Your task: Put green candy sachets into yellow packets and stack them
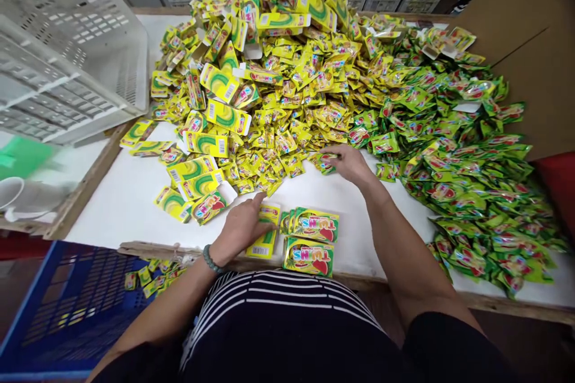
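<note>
My left hand (240,227), with a beaded bracelet at its wrist, holds a yellow carton (265,242) near the table's front edge, thumb across its face. My right hand (349,164) reaches forward and pinches a small green sachet (325,163) at the front of the heap. Between my arms lie two green-and-yellow cartons marked TWINS: the nearer carton (308,257) lies flat, and the farther carton (317,225) rests behind it with more packs at its left end. Yellow sachets (287,143) spread just beyond both hands.
Green sachets (467,191) heap up on the right beside a brown cardboard panel (530,42). Yellow cartons (227,116) lie among the sachets at left and back. A white crate (130,72) stands at left, a white cup (12,192) below it. A blue basket (27,335) holds several packs.
</note>
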The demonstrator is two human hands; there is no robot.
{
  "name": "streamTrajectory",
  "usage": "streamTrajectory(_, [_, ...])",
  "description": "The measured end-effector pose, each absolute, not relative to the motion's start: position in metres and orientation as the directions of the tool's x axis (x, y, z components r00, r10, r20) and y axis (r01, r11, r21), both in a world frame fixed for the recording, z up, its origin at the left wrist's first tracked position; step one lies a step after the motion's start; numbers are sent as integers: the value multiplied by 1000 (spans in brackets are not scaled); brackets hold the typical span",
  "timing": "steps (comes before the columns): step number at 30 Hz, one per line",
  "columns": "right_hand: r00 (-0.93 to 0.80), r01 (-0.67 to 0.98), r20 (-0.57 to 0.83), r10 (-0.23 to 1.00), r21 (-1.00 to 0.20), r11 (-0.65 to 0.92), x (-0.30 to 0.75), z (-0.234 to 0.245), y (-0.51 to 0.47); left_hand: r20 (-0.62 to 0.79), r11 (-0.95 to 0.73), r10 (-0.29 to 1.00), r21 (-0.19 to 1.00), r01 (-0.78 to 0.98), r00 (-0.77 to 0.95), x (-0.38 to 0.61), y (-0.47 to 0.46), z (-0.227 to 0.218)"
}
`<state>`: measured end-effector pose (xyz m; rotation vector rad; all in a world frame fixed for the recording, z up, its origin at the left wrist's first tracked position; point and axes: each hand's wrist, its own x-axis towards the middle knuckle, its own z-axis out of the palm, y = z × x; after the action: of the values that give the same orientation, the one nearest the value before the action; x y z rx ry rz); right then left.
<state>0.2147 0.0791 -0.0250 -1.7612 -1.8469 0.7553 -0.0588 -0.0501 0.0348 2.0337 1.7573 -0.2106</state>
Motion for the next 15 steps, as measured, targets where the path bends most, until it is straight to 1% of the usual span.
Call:
streamTrajectory(2, [-61,770,-70,996,-638,3,204,-24,91,-360,-75,915,292,953,182,-64,-43,33])
streamTrajectory(3, [-48,789,-79,996,-614,-11,199,-25,94,-358,-48,917,343,938,178,-67,-39,32])
streamTrajectory(4, [-27,809,-82,996,-588,-26,195,-27,96,-359,-7,917,416,909,171,-71,-34,31])
streamTrajectory(5, [-7,824,-79,997,-565,-39,191,-29,95,-354,46,921,514,857,163,-74,-30,29])
streamTrajectory(6, [10,834,-73,997,-549,-48,188,-31,93,-341,103,927,630,770,155,-76,-25,28])
streamTrajectory(7, [22,843,-70,997,-535,-56,185,-33,89,-316,150,937,749,645,149,-77,-20,26])
streamTrajectory(8, [27,849,-68,997,-526,-58,183,-35,84,-279,177,950,851,494,140,-76,-14,25])
streamTrajectory(9, [32,847,-66,997,-529,-62,182,-37,79,-236,184,964,922,341,120,-75,-7,24])
streamTrajectory(10, [38,837,-64,997,-543,-67,181,-38,73,-198,176,976,962,210,90,-72,1,22])
streamTrajectory(12, [59,817,-54,997,-571,-79,182,-41,62,-139,138,990,989,56,4,-64,17,19])
streamTrajectory(15, [116,746,-25,993,-658,-104,189,-50,49,-112,111,992,994,-14,-65,-52,34,10])
